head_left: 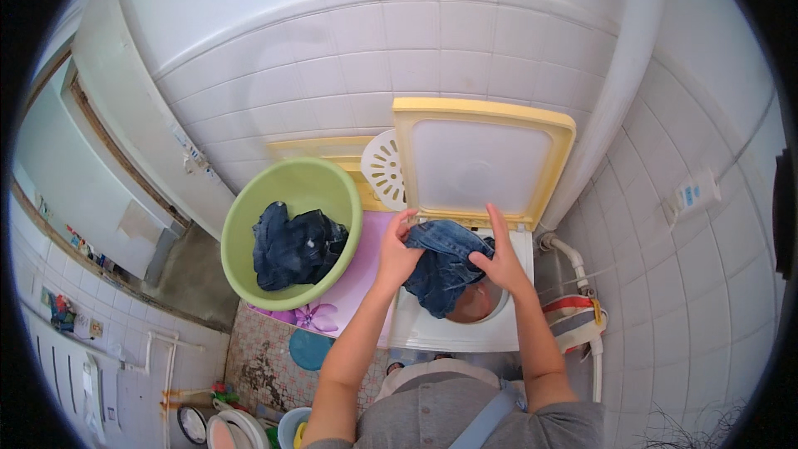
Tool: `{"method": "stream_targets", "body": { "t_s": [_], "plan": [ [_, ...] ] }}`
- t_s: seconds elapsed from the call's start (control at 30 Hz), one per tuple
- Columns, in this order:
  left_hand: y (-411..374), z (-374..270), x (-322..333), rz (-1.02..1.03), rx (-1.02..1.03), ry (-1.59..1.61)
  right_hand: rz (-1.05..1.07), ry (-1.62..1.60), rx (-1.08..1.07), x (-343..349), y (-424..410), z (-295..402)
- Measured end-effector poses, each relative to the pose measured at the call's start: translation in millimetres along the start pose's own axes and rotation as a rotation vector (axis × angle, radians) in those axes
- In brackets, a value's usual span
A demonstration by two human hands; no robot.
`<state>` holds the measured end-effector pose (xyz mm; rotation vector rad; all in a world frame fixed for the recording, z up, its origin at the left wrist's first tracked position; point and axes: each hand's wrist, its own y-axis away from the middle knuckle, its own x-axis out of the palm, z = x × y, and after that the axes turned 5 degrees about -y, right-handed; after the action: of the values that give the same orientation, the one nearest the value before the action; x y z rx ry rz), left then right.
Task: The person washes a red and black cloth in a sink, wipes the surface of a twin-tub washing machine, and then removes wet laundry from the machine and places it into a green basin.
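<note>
A blue denim garment point(446, 265) hangs bunched between my two hands, over the round opening of a white spin tub point(477, 305) on a washing machine. My left hand point(400, 249) grips its upper left edge. On the other side, my right hand point(502, 259) pinches the cloth with the thumb, the fingers stretched upward. Behind them the machine's yellow-framed lid point(483, 165) is raised. Dark denim clothes point(296, 246) lie in a green plastic basin point(237, 268) to my left, which rests on the machine's purple flower-patterned side point(368, 268).
A white slotted disc point(381, 168) leans behind the raised lid. Pipes point(570, 255) and a striped bag point(570, 318) are at the right wall. A blue round object point(310, 349) is low by the machine's front. Basins point(237, 430) stand at the lower left, and a door point(140, 87) stands at the left.
</note>
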<state>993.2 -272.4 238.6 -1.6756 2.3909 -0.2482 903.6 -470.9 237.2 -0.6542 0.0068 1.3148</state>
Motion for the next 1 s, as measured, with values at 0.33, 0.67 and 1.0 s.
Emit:
{"method": "stream_targets", "body": {
  "t_s": [0.33,0.67,1.0],
  "plan": [
    [-19,-112,-70,-0.238,0.292,0.071,0.174,-0.624,0.124,73,-65,71],
    [-15,-115,-189,-0.733,0.756,-0.446,0.262,-0.557,-0.397,185,-152,129],
    [31,56,-216,-0.003,-0.285,-1.455,0.743,0.427,-0.161,229,-103,-13]
  ]
}}
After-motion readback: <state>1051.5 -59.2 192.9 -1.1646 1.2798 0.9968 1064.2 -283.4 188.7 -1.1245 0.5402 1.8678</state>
